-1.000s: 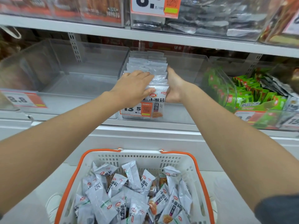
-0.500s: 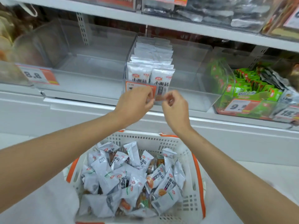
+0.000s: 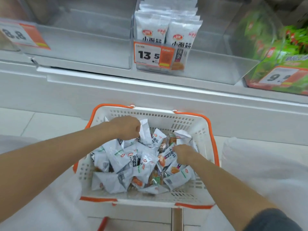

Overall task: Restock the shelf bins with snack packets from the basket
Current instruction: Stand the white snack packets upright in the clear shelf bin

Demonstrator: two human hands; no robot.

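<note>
The white basket (image 3: 150, 201) on the floor holds loose snack packets (image 3: 116, 157). In it, the left hand (image 3: 127, 128) curls round an upright packet (image 3: 145, 133). The right hand (image 3: 184, 155) reaches among others, its grip hidden. Beyond, the middle shelf bin (image 3: 208, 64) holds stocked packets (image 3: 182, 37) standing in rows.

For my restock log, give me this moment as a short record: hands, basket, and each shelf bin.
left hand: in the basket, curled on an upright packet
right hand: down among the loose packets; grip hidden
basket: white, orange rim, holds many packets
middle bin: two upright rows of matching packets at its left side, tag 13.5
left bin: see-through, tag 8.8
right bin: green packs
</note>
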